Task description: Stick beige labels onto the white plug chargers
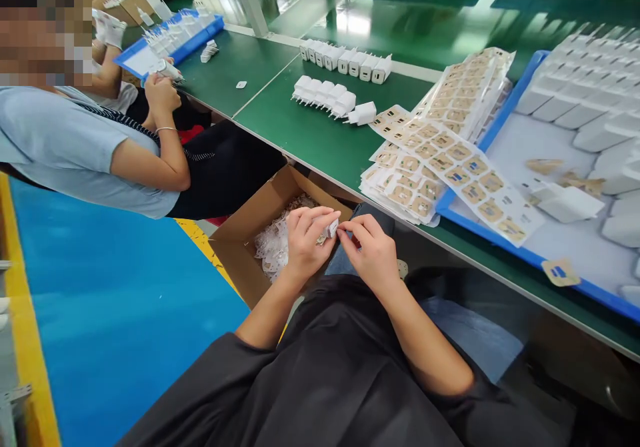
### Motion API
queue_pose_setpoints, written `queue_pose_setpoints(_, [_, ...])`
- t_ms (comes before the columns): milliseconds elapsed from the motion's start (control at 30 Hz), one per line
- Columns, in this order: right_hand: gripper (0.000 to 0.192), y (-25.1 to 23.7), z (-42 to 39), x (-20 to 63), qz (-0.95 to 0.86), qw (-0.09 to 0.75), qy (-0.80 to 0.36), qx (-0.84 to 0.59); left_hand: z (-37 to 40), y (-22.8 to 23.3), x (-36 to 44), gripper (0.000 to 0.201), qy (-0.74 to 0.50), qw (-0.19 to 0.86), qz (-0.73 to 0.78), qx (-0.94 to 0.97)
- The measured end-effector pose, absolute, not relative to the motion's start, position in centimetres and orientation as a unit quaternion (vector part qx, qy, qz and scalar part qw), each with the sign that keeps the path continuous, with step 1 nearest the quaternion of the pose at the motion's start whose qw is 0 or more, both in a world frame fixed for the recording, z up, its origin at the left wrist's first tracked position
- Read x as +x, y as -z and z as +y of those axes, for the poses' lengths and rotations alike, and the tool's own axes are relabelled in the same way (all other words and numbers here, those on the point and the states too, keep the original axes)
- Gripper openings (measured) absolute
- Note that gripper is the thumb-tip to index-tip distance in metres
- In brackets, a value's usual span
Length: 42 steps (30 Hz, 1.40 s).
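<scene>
One green bench (267,110) beyond the cardboard box (243,224); at the box's right side, left hand (307,244) grips a small white piece (332,228), right hand (373,250) fingers pinch its end. Likely mid fingertip adjustment; next calls for steady hold.

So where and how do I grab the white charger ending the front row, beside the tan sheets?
Probably pinch the white charger by its blocky body, coming from above: thin prongs poke out leftward, and the tan sheets sit close on its right.
</scene>
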State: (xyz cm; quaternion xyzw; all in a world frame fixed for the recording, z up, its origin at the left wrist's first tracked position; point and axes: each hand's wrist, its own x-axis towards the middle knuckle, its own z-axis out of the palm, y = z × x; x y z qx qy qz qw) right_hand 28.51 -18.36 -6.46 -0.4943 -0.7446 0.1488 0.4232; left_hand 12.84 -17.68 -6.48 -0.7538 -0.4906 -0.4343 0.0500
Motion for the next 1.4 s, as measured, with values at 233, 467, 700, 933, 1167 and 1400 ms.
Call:
queue_pose_setpoints(233, [0.01,7.1,-17.4,28.8,-0.748,0.429,-0.202,-0.463,-18.0,7.1,13.0,0.027,0.417,0.069,-0.488,-0.763])
queue_pose_setpoints(467, [0.011,7.6,-17.2,28.2,-0.73,0.436,-0.297,-0.435,-17.7,8.5,12.2,0.032,0.415,0.034,-0.512,-0.751])
queue_pose_setpoints(700, [0.011,8.0,-17.7,27.6,-0.685,0.474,-0.395,-0.386,-17.7,9.1,12.0,0.038,0.431,-0.029,-0.534,-0.727])
queue_pose_setpoints(933, [0.013,8.1,-18.5,26.9,-0.682,0.456,-0.493,-0.291,-16.2,9.8,10.0,0.032,0.455,-0.083,-0.615,-0.639])
queue_pose_setpoints(1167, [0.016,10.4,-17.5,26.4,-0.544,0.437,-0.657,-0.285,-16.7,10.2,6.7,0.034,0.468,-0.156,-0.643,-0.586])
queue_pose_setpoints(1400, [0.028,11.2,-17.3,25.4,-0.442,0.409,-0.746,-0.284,-18.0,11.1,5.6,0.036,0.454,-0.219,-0.655,-0.564])
